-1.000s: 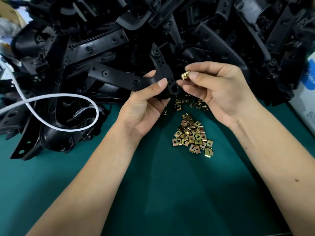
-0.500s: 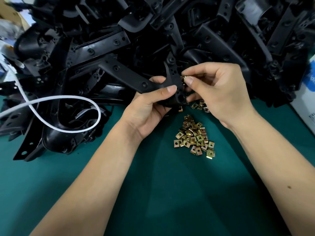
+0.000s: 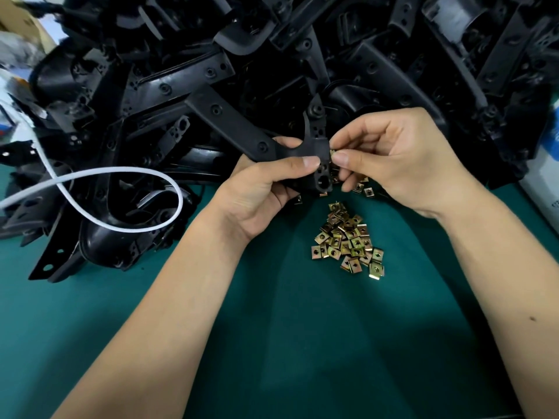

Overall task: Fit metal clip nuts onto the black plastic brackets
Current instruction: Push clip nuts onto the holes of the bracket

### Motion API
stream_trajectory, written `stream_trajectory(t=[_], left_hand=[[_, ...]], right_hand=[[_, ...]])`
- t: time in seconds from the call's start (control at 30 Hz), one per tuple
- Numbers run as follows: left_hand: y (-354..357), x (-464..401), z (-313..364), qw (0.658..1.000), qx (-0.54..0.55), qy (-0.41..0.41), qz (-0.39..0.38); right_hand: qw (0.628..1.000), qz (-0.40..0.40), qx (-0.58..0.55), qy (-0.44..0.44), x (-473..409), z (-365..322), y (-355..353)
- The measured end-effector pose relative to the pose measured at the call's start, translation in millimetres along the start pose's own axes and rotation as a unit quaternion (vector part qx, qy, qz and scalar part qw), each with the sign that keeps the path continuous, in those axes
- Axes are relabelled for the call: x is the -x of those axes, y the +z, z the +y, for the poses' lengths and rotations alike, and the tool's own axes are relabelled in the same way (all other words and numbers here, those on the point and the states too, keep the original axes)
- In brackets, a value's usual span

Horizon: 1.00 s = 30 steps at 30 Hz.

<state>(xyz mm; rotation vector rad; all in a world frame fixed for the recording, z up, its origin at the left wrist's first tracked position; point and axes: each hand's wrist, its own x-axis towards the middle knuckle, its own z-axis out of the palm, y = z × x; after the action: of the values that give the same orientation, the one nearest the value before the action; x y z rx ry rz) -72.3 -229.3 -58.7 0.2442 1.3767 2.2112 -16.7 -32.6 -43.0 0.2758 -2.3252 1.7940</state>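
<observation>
My left hand (image 3: 266, 189) grips a black plastic bracket (image 3: 233, 128) near its forked end, thumb across the top. My right hand (image 3: 402, 158) pinches a small brass-coloured clip nut (image 3: 332, 153) between thumb and forefinger, right against the bracket's right edge. Most of the nut is hidden by my fingertips. A loose heap of clip nuts (image 3: 348, 240) lies on the green mat below my hands, with a few more nuts (image 3: 364, 189) under my right fingers.
A big pile of black plastic brackets (image 3: 302, 55) fills the back of the green mat (image 3: 302, 343). A white cable (image 3: 121, 176) loops over the pile at left. A white and blue box (image 3: 544, 176) sits at the right edge.
My right hand brought the clip nut down from above the bracket to the bracket's right edge. My left hand turned the bracket so its long arm points further up and left.
</observation>
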Motion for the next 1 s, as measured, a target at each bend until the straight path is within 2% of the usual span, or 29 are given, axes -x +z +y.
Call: stream_trajectory(t=[0.17, 0.33, 0.43, 0.7, 0.87, 1.0], left_hand=[[1, 0, -2, 1.0, 0.022, 0.003, 0.004], [1, -1, -3, 0.997, -0.053, 0.048, 0.007], [3, -1, -7, 0.994, -0.081, 0.068, 0.033], [4, 1, -8, 0.989, -0.108, 0.088, 0.041], [6, 1, -7, 0.993, -0.085, 0.071, 0.037], [5, 1, -6, 0.998, -0.026, 0.043, 0.025]], right_hand=[[0.999, 0.033, -0.004, 0.01, -1, 3, 2], [0.994, 0.08, -0.028, 0.063, -3, 9, 5], [0.992, 0.088, -0.044, 0.079, -2, 9, 8], [0.994, 0.044, -0.021, 0.093, -1, 2, 0], [0.997, 0.016, -0.02, 0.075, -1, -1, -4], [0.998, 0.01, -0.03, 0.045, 1, -2, -2]])
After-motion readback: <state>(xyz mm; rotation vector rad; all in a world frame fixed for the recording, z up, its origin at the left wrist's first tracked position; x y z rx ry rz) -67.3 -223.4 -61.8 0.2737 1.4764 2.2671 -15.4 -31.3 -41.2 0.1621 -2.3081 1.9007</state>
